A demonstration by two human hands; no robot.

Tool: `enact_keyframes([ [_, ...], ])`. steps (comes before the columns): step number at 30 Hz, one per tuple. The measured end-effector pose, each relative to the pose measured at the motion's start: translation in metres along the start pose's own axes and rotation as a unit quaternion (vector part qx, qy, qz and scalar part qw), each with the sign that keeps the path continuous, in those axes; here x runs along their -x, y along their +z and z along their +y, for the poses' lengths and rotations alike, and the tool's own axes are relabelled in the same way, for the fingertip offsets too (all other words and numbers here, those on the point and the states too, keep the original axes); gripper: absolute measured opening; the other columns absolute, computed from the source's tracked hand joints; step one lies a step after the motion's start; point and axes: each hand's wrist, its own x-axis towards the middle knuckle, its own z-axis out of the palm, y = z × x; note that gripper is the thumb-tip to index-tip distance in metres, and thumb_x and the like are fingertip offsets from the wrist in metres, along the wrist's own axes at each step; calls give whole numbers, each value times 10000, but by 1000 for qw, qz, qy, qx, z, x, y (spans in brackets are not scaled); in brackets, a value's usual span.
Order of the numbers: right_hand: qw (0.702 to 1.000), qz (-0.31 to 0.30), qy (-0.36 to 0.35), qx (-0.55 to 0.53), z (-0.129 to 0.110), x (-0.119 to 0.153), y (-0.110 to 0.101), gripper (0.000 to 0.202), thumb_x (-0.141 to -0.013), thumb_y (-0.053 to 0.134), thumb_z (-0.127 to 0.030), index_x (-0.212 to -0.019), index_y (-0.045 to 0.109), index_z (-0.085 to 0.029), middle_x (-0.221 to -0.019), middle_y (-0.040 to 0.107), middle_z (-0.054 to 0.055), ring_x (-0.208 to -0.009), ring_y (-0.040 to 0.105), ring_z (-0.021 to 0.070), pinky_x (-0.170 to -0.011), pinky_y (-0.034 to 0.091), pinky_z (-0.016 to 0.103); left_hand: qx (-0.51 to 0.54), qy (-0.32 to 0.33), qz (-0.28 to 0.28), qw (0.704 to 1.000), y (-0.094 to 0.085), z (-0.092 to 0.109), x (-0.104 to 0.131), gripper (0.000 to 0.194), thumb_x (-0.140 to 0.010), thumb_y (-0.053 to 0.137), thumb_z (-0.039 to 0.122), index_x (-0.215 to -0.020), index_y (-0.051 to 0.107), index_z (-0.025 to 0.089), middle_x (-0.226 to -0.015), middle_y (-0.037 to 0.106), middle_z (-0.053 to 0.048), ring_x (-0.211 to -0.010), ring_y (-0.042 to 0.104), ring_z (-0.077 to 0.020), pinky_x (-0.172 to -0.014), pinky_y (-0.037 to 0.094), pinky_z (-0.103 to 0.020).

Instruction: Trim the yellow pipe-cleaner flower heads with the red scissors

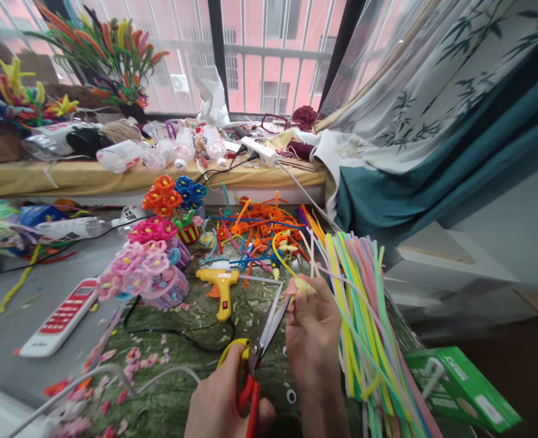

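No wording can be read with certainty. The white label on the yellow glue gun (227, 281) carries print too small to make out. Large dark characters stand on the white label of a bottle (131, 218) lying on the surface (11, 255), but they are blurred. Pale lettering on the green box (464, 389) and white marks on the red panel of a white object (63, 316) are likewise illegible.
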Motion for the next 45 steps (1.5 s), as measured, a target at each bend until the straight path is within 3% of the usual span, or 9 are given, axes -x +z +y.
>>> enact_keyframes([
  [5,1000,4,0,8,0,0,-2,231,-668,892,-308,-799,724,-221,-663,637,-32,-533,521,80,-503,442,188,-4,14,-6,1000,1,-2,0,437,-701,479,368,-1100,589,227,-695,679,14,-638,670,-219,-636,466,-263],
  [9,1000,-2,1,2,0,0,-3,220,-669,894,-292,-796,730,-220,-665,643,-32,-545,527,75,-508,437,174,17,-14,-13,1000,5,-7,-2,440,-703,523,355,-1119,586,223,-676,660,17,-583,641,-196,-563,446,-237],
  [18,1000,2,-5,18,-1,2,-2,234,-676,886,-324,-794,715,-215,-655,620,-30,-542,519,90,-501,439,197,72,-25,-24,997,14,-16,-2,466,-761,495,306,-1206,568,188,-812,700,-26,-557,657,-164,-557,478,-215],
  [23,1000,-4,-2,1,-1,2,-3,206,-682,886,-297,-801,737,-218,-652,641,-31,-546,541,83,-511,457,182,8,-13,5,1000,18,-20,-6,425,-700,582,265,-1124,595,235,-732,723,8,-649,699,-194,-581,461,-208],
  [28,1000,-1,6,-17,-1,2,-4,201,-673,896,-270,-802,752,-215,-661,665,-31,-542,552,62,-513,459,147,58,2,-7,998,16,-21,-3,430,-767,512,284,-1184,578,203,-843,753,-32,-533,662,-158,-557,469,-216],
  [41,1000,7,4,-8,-5,4,-3,214,-654,907,-280,-787,753,-214,-642,649,-30,-550,545,77,-521,466,166,74,1,-9,997,18,-23,-2,373,-763,533,289,-1126,576,217,-805,734,-36,-530,650,-159,-528,470,-204],
  [45,1000,9,3,3,-5,4,-3,203,-670,895,-274,-796,746,-220,-659,650,-29,-566,544,85,-526,464,180,63,7,5,998,19,-22,-2,297,-737,555,277,-1028,598,237,-703,706,-3,-534,655,-167,-538,465,-203],
])
